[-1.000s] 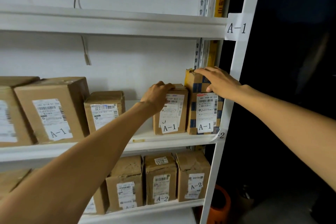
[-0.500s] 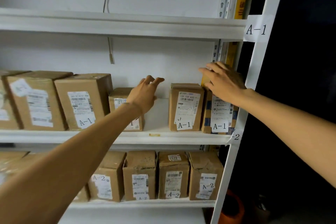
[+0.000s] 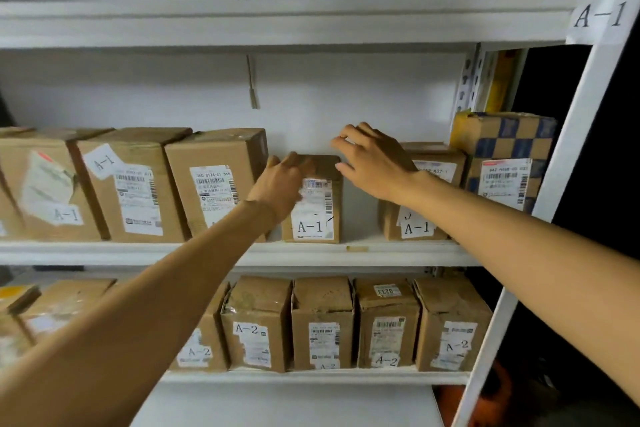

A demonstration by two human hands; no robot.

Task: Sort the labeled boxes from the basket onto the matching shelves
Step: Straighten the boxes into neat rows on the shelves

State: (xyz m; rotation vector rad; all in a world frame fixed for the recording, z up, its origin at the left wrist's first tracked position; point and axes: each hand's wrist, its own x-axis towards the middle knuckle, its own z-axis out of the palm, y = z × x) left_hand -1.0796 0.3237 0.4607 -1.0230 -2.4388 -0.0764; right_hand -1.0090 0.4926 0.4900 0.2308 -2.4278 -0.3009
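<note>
One small box (image 3: 317,215) marked A-1 stands on the A-1 shelf (image 3: 415,253). The left hand (image 3: 285,180) lies over its top left corner, grip unclear; the right hand (image 3: 375,163) hovers beside it, fingers apart, empty. Step: settling the placement. The next move likely calls for a gentle, level nudge toward the neighbouring boxes (image 3: 214,184).

Paper tag (image 3: 601,14) on rack upright (image 3: 568,163): "A-1".
Upper shelf, marked "A-1": far-left box (image 3: 52,198), second box (image 3: 131,191), small box (image 3: 317,211), right neighbour (image 3: 417,228).
Third box (image 3: 214,184), printed label: "360 0174-01 555".
Lower-row boxes (image 3: 256,329): "A-2". One sticker (image 3: 387,290), inverted: "0233".
</note>
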